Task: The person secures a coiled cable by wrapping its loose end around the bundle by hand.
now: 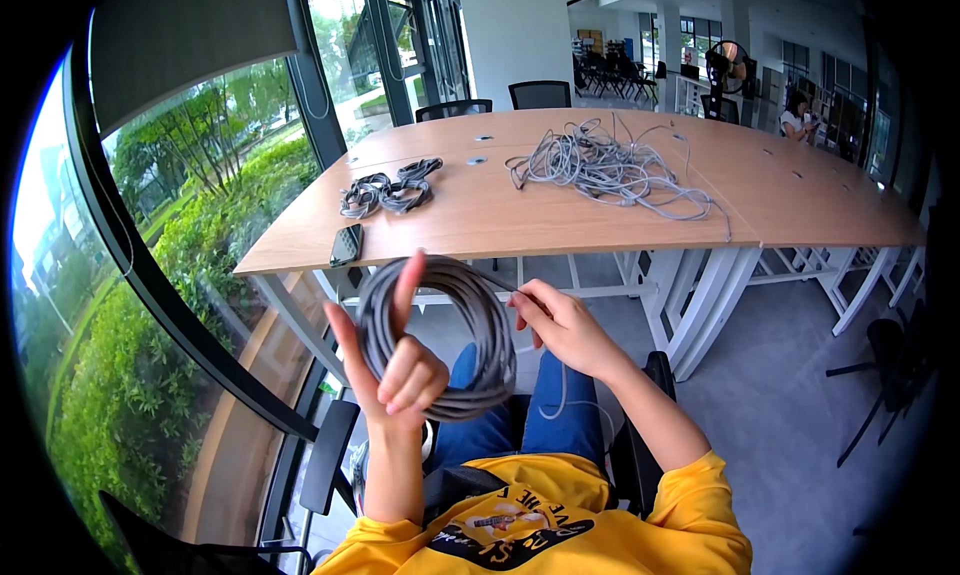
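Left fingers holding cable coil, right fingers pinching strand

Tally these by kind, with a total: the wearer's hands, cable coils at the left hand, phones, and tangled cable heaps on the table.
Hands (left, right): 2
Cable coil: 1
Phone: 1
Tangled cable heap: 1
Total: 5

- I see a long wooden-topped table on angled white metal legs, over a smooth grey floor.
- On my left, tall dark-framed windows let in daylight past green shrubs, under a grey roller blind.
- Beyond the table I make out two black-backed chairs, a plain white column and a round black fan.
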